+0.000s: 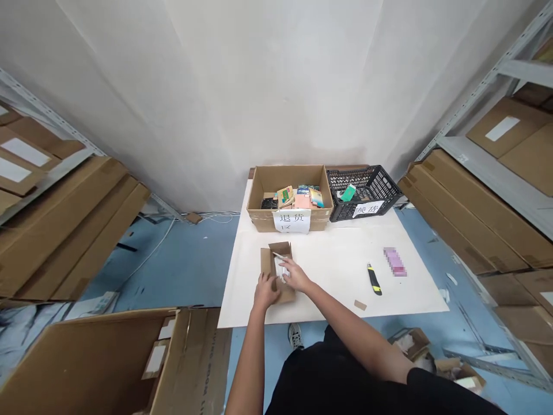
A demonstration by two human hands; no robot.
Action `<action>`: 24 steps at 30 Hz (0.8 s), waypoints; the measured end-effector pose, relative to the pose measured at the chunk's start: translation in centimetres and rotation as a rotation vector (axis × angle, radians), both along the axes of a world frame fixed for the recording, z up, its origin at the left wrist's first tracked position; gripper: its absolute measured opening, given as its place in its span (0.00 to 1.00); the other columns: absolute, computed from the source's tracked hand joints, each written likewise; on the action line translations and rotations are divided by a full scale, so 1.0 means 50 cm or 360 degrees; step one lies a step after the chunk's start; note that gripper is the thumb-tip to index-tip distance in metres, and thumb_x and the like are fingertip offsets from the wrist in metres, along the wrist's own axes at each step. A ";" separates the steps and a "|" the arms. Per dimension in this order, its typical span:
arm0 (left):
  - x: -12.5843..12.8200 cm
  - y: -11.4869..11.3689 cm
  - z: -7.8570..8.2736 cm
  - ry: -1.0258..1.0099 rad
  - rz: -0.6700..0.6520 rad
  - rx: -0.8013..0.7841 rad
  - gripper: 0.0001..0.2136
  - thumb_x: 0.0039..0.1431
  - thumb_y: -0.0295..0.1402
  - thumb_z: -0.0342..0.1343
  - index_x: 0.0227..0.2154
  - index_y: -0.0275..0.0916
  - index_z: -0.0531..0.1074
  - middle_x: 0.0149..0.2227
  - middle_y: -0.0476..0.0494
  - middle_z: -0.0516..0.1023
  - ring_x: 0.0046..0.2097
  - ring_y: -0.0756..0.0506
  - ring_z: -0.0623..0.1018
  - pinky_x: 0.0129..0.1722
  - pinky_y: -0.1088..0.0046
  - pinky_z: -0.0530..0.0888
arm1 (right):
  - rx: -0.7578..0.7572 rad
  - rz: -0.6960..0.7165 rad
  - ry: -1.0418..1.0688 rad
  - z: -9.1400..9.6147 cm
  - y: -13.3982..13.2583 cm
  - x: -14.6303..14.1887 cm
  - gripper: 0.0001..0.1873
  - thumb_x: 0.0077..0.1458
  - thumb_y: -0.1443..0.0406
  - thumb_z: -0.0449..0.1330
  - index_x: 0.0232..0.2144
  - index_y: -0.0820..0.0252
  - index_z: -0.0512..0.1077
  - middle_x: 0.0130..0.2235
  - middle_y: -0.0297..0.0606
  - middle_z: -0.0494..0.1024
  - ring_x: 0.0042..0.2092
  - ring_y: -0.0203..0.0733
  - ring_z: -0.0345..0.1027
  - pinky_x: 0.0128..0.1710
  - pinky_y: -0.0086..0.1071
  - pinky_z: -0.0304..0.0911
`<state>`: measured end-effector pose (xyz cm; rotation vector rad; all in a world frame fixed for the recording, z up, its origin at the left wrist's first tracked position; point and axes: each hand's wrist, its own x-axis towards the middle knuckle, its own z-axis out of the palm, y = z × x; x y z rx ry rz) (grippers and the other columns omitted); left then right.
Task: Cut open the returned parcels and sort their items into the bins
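A small open cardboard box [271,260] lies on the white table [337,271] near its front left. My left hand [265,291] grips the box's near left side, fingers curled on the cardboard. My right hand [294,274] reaches into the box opening, with its fingers on a white wrapped item [281,266] inside. Whether those fingers grip the item or only touch it is unclear. The box flaps stand open toward the back.
A larger cardboard box [263,185] with small packages and a paper label stands at the table's back. Beside it is a black plastic crate [380,190]. A utility knife [374,279] and a pink object [394,261] lie to the right. Shelves with cartons flank both sides; a big open carton [129,357] sits at lower left.
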<state>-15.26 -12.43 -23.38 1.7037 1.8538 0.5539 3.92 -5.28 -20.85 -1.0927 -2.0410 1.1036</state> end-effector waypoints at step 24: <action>0.535 0.070 0.168 -0.0277 -0.0988 0.0745 0.08 0.67 0.32 0.57 0.36 0.42 0.82 0.73 0.40 0.63 0.68 0.35 0.72 0.57 0.56 0.80 | 0.0335 -0.1458 -0.0704 0.061 -0.249 0.514 0.08 0.66 0.70 0.59 0.41 0.54 0.77 0.75 0.38 0.57 0.64 0.48 0.71 0.52 0.40 0.78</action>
